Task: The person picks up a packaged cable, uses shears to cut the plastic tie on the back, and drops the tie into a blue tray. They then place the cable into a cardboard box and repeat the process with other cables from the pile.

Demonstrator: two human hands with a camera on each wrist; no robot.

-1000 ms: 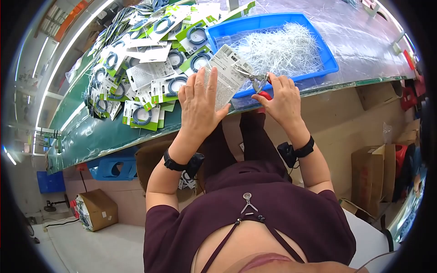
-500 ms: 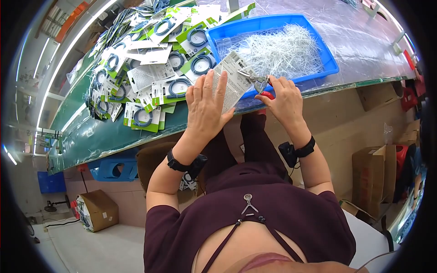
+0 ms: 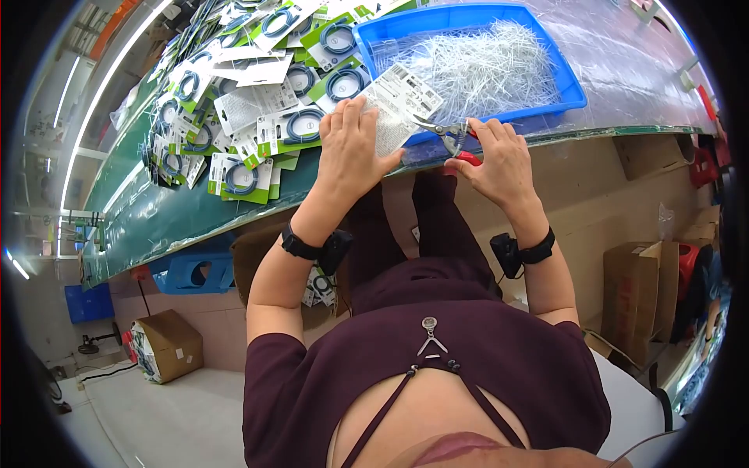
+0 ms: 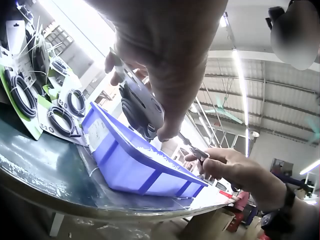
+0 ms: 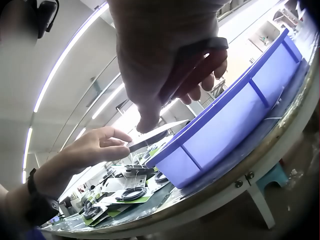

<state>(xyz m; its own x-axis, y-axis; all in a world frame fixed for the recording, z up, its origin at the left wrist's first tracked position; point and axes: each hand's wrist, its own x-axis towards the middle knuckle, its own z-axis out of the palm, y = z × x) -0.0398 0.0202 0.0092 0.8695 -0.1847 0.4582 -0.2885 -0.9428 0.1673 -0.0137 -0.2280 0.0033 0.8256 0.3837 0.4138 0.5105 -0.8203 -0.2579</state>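
In the head view the left hand (image 3: pixel 349 150) holds a printed card (image 3: pixel 399 101), its fingers and thumb at the card's left edge. The left wrist view shows a dark coiled cable (image 4: pixel 134 111) on the card's underside. Red-handled cutters (image 3: pixel 451 134) are gripped in the right hand (image 3: pixel 500 162), blades pointing left at the card's right edge; whether they touch it cannot be told. Behind both hands a blue tray (image 3: pixel 581 97) holds a heap of thin clear strips (image 3: pixel 499 74).
Many carded cables (image 3: pixel 303 125) lie piled on the green table (image 3: pixel 148 222) to the left of the tray. Below the table are a blue stool (image 3: pixel 195 273) and cardboard boxes (image 3: pixel 633 292). The table's front edge runs just behind the wrists.
The card has tilted and turned, its top now leaning further right over the tray. The left hand's fingers are more bent than before. The right hand and cutters have shifted slightly right.
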